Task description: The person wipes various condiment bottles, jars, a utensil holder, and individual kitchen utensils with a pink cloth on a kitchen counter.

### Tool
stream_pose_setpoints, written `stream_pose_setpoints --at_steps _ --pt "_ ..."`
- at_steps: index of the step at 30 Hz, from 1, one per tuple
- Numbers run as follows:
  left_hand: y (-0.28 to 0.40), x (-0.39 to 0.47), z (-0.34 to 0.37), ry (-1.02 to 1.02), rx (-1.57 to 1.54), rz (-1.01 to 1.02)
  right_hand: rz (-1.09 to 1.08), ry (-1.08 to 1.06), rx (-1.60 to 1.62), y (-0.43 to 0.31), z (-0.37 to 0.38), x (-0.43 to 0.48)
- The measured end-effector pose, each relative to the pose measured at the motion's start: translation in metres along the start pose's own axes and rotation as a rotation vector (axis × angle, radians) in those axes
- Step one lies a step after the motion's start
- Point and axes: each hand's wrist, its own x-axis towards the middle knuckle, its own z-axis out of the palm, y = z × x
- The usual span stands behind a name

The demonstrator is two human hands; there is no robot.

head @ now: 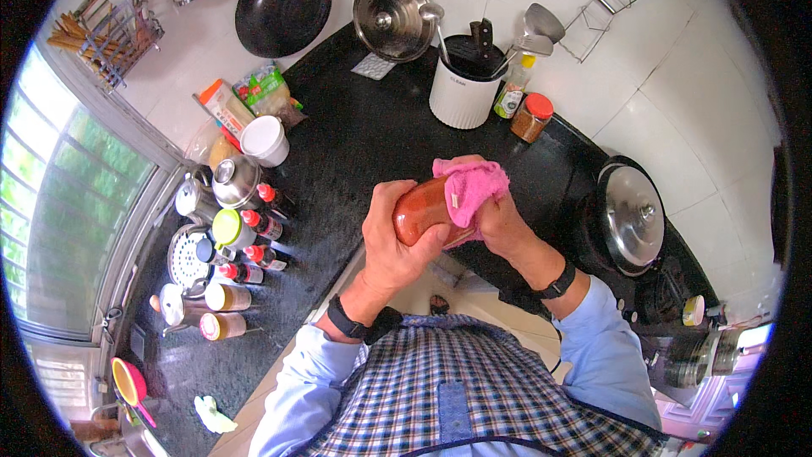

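Note:
My left hand (399, 247) grips a glass jar (424, 211) of red-brown contents, tilted on its side in the air before my apron. Over the jar's other end my right hand (501, 219) holds a pink cloth (476, 189). The cloth and fingers hide that end, so a lid cannot be made out. Beyond the hands, on the black countertop (368, 133), stands a red-lidded jar (533, 118) of brown contents, beside a bottle with a yellow cap (515, 86).
A white ribbed utensil holder (463, 98) stands at the back. Red-capped bottles (263, 225) and other jars crowd the left counter. A lidded pan (631, 216) sits at the right. A black wok (283, 7) hangs on the wall.

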Motion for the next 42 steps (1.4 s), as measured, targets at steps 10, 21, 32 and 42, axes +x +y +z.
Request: stream_pose_setpoints --at_steps 10,21,32,42 --pt "-0.005 -0.006 0.003 -0.171 -1.193 -0.627 -0.721 -0.274 -0.8 -0.064 -0.003 0.001" --pt "-0.012 -0.02 0.008 0.03 0.079 0.208 0.245 0.066 0.44 0.008 0.02 -0.016" --pt "-0.031 -0.038 -0.008 -0.061 0.167 0.227 0.522 0.031 0.588 0.049 0.025 -0.011" --pt "-0.033 -0.021 -0.008 -0.133 -0.52 -0.246 0.101 0.003 -0.103 0.016 0.005 -0.005"
